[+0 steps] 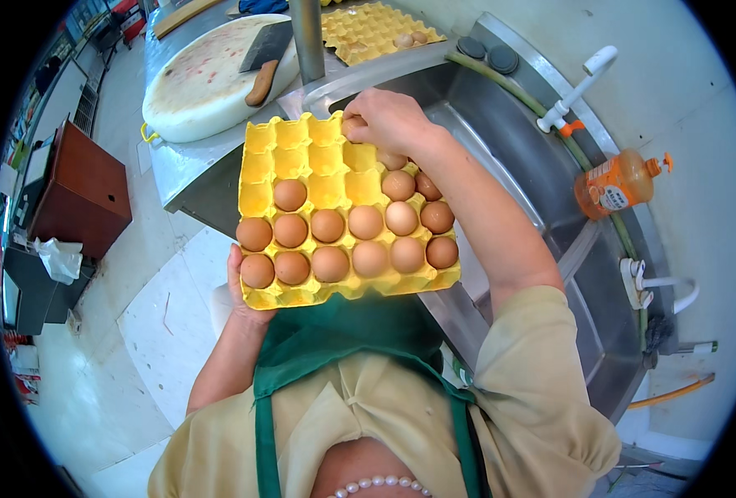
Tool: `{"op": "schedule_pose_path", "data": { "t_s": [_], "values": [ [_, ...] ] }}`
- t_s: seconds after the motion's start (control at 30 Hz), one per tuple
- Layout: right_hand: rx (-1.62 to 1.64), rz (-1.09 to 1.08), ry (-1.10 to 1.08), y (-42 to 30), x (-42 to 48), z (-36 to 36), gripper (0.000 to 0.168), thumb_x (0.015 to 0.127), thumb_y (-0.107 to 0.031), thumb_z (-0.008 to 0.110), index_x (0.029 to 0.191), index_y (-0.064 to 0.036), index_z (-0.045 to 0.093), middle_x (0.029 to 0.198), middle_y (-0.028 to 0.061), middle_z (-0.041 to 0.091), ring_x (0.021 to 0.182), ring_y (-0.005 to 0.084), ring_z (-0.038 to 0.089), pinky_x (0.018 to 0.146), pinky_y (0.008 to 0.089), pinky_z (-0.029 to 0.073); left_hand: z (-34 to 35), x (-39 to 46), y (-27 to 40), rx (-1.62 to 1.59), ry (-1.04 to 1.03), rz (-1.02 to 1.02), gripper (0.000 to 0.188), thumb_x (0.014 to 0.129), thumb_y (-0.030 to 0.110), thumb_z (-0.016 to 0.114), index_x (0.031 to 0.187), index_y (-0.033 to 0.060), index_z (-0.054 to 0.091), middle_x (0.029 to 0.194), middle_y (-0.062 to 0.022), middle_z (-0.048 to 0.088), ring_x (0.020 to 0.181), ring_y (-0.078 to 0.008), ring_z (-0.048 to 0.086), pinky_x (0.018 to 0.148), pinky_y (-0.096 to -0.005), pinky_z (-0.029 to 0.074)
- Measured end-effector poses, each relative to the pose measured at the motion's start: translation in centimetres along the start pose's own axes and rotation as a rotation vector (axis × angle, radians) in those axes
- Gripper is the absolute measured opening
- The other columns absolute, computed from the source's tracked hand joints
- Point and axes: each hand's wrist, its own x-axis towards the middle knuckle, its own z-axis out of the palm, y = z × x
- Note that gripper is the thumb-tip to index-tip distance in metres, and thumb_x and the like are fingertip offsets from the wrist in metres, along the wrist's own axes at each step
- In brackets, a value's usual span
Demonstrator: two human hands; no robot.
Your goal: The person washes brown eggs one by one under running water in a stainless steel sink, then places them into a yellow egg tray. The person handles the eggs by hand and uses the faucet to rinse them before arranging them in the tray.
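A yellow egg tray (325, 160) is held up in front of my green apron (355, 324). Brown eggs (330, 264) fill its two nearest rows and much of its right side. Several cups at the far left hold no egg. My left hand (249, 302) grips the tray's near left corner from the side and below. At the far edge of the tray, my right hand (389, 121) has its fingers around an egg (353, 126), which is partly hidden by them. I cannot tell whether this egg rests in a cup. My right forearm covers part of the tray's far right corner.
A steel double sink (498, 124) with white taps (567, 103) lies to the right. An orange soap pump bottle (614, 183) stands on its rim. A cleaver (265, 59) rests on a round white chopping board (199, 81). Behind is another egg tray (374, 28).
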Motion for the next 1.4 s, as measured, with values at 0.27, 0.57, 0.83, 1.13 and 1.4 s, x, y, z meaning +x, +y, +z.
{"op": "schedule_pose_path", "data": {
  "t_s": [0.27, 0.57, 0.83, 1.13, 1.4],
  "values": [
    [0.383, 0.129, 0.448, 7.2, -4.6, -0.2, 0.033, 0.083, -0.023, 0.064, 0.112, -0.007, 0.065, 0.103, 0.0103, 0.068, 0.090, 0.0216, 0.065, 0.081, 0.0331, 0.052, -0.2, 0.5, -0.5, 0.062, -0.006, 0.006, 0.069, 0.090, 0.056, 0.046, 0.141, 0.0104, 0.035, 0.141, -0.0133, 0.042, 0.126, -0.0319, 0.045, 0.105, -0.0498, 0.037],
    [0.201, 0.524, -0.026, 16.7, -14.1, 12.5, 0.028, 0.078, -0.029, 0.066, 0.104, -0.019, 0.068, 0.102, 0.0111, 0.067, 0.097, 0.0269, 0.063, 0.082, 0.0378, 0.050, -0.9, 0.4, -0.2, 0.226, 0.009, 0.018, 0.078, 0.088, 0.065, 0.039, 0.146, 0.0144, 0.026, 0.148, -0.0108, 0.030, 0.133, -0.0319, 0.034, 0.110, -0.0500, 0.028],
    [0.102, 0.463, -0.352, 13.6, -15.7, 15.5, 0.037, 0.075, -0.029, 0.065, 0.109, -0.014, 0.063, 0.104, 0.0105, 0.066, 0.097, 0.0287, 0.063, 0.080, 0.0407, 0.051, -0.1, 0.0, -0.5, 0.253, 0.074, 0.055, 0.078, 0.087, 0.066, 0.039, 0.146, 0.0157, 0.026, 0.148, -0.0102, 0.031, 0.132, -0.0322, 0.035, 0.109, -0.0504, 0.030],
    [0.134, 0.564, -0.099, 14.4, -16.1, 17.7, 0.034, 0.079, -0.034, 0.059, 0.101, -0.008, 0.057, 0.098, 0.0155, 0.065, 0.092, 0.0341, 0.063, 0.077, 0.0425, 0.051, 1.3, 0.2, -1.2, 0.226, 0.012, 0.083, 0.073, 0.089, 0.060, 0.041, 0.144, 0.0137, 0.030, 0.145, -0.0123, 0.036, 0.129, -0.0329, 0.040, 0.107, -0.0504, 0.034],
    [0.960, 0.756, 0.419, 14.6, -13.8, 10.6, 0.040, 0.088, -0.035, 0.054, 0.117, -0.007, 0.056, 0.104, 0.0105, 0.063, 0.086, 0.0210, 0.065, 0.074, 0.0300, 0.051, 1.2, 0.5, -0.9, 0.106, 0.002, 0.033, 0.070, 0.091, 0.058, 0.038, 0.144, 0.0133, 0.030, 0.145, -0.0136, 0.037, 0.129, -0.0333, 0.040, 0.107, -0.0500, 0.035]
  ]
}}
